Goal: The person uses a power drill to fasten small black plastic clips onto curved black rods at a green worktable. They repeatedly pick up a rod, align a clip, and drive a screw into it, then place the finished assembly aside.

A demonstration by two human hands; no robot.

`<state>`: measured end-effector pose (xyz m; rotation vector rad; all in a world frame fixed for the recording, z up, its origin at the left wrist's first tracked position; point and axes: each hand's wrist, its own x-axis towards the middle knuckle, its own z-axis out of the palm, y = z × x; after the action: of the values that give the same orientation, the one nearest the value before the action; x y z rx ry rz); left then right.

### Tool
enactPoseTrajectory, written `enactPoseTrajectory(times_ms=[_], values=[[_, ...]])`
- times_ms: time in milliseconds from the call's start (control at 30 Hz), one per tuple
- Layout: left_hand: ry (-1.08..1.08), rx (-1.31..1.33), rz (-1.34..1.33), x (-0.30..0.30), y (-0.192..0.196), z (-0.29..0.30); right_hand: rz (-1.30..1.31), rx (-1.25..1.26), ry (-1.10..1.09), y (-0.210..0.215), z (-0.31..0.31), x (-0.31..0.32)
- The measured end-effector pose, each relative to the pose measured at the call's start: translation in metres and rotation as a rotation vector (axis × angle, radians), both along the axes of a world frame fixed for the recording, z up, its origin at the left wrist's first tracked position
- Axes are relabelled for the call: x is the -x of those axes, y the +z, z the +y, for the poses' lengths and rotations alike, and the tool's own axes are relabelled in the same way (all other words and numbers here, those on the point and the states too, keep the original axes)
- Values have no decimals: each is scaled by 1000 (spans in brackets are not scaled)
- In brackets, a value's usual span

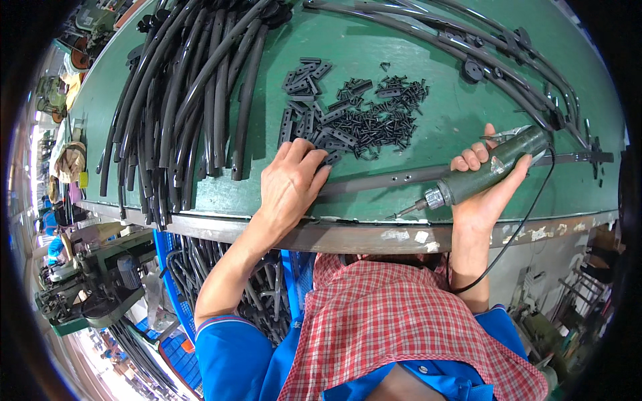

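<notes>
In my right hand (491,187) is a green electric screwdriver (491,170), my fingers wrapped round its body. Its bit points left and down over the table's front part, and a black cord hangs from its back end. Beneath it a black tube (381,181) with small holes lies crosswise on the table. My left hand (291,180) is at the near edge of a pile of small black drilled blocks (304,123). Its fingers are curled, and a small black block (332,158) shows at the thumb and forefinger. Black screws (384,127) lie heaped beside the blocks.
A big bundle of black tubes (194,93) covers the left of the green table (374,50). More bent tubes with round fittings (473,70) lie at the back right. Below the edge stands a blue rack (170,281) of tubes; a machine (93,274) is at left.
</notes>
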<state>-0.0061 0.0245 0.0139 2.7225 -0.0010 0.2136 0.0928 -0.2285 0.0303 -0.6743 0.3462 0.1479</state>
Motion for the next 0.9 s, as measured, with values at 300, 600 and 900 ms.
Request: enactPoseTrajectory(times_ms=[300, 600, 900], values=[[-70, -39, 70, -3, 0, 3, -9, -18, 29, 1, -2, 0], [-67, -33, 160, -12, -3, 16, -5, -29, 33, 0, -3, 1], [15, 81, 42, -14, 8, 8, 8, -41, 39, 2, -4, 1]])
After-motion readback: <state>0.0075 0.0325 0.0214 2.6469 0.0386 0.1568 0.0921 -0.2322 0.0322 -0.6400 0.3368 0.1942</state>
